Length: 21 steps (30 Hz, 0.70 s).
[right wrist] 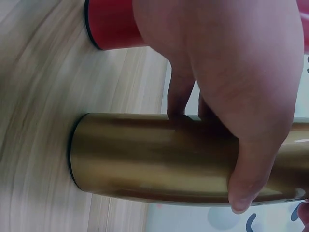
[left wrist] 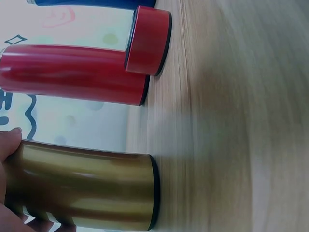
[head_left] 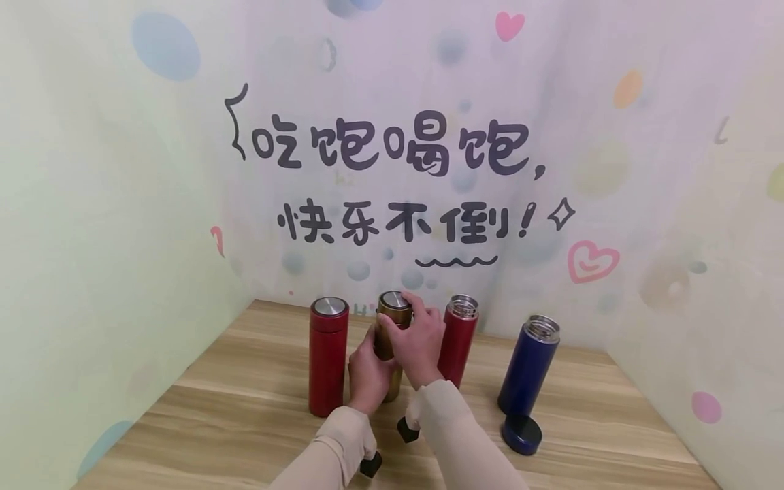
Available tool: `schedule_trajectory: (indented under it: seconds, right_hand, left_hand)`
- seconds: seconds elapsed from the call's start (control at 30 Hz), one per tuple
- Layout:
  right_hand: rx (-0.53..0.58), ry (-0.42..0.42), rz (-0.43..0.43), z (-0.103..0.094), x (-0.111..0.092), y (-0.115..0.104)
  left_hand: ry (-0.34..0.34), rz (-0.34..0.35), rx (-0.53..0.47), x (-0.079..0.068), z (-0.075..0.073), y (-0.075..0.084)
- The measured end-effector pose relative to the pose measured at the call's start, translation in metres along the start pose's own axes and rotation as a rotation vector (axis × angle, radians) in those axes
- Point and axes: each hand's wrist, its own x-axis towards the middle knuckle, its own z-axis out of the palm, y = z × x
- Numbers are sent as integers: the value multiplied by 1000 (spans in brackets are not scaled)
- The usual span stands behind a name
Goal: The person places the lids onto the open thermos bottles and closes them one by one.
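Observation:
A gold thermos bottle (left wrist: 91,186) stands upright on the table, its steel-topped lid (head_left: 393,299) on. Around its middle, my left hand (head_left: 369,373) grips the body, the thumb laid across it in the right wrist view. My right hand (head_left: 419,340) holds the lid from the right, fingers and thumb on opposite sides. To the left a lidded red thermos bottle (head_left: 327,371) is upright. Just right of my right hand stands an uncapped red thermos bottle (head_left: 459,340), partly hidden in the head view. Its red lid (left wrist: 148,41) shows in front of it in the left wrist view.
An uncapped blue thermos bottle (head_left: 529,367) stands farther right, with a blue lid (head_left: 522,434) on the wood-grain table (head_left: 233,422) before it. Behind the bottles a printed backdrop (head_left: 392,75) rises, and pale walls close both sides.

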Motion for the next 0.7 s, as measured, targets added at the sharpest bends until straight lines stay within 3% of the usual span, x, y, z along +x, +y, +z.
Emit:
schedule_trajectory:
  seconds: [0.43,0.7]
  right_hand:
    - [-13,-3,35,-1,-2,-1]
    - [-27,-87,-40,-4,-1,0]
  left_hand:
    - [24,12,9,-3,2,1]
    - [6,-39,22,-2,-3,4]
